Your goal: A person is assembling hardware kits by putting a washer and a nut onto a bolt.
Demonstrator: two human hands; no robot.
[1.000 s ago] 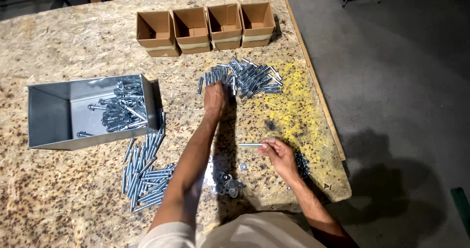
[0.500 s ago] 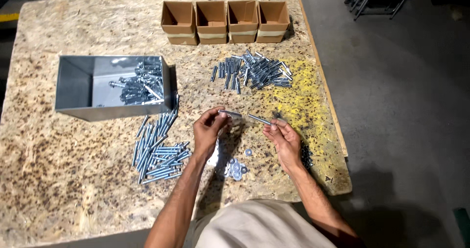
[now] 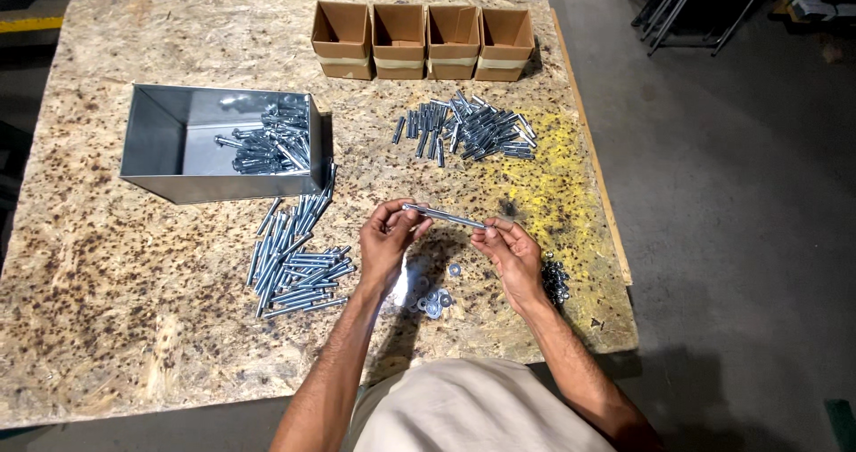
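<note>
A long silver bolt (image 3: 443,216) is held level between both hands above the chipboard table (image 3: 134,283). My left hand (image 3: 388,242) pinches its left end and my right hand (image 3: 508,251) grips its right end. Below the hands lie several loose washers (image 3: 431,302), and a small heap of nuts (image 3: 555,280) sits just right of my right hand. A pile of long bolts (image 3: 294,260) lies left of my left hand. Another pile of bolts (image 3: 473,129) lies farther back.
An open grey metal bin (image 3: 160,144) with more bolts in it stands at the left. A row of brown cardboard boxes (image 3: 423,37) lines the far edge. The table's right edge (image 3: 606,211) drops to a concrete floor.
My left hand reached to the far bolt pile, then drew back toward me. Both hands have come together and now hold one bolt between them.
</note>
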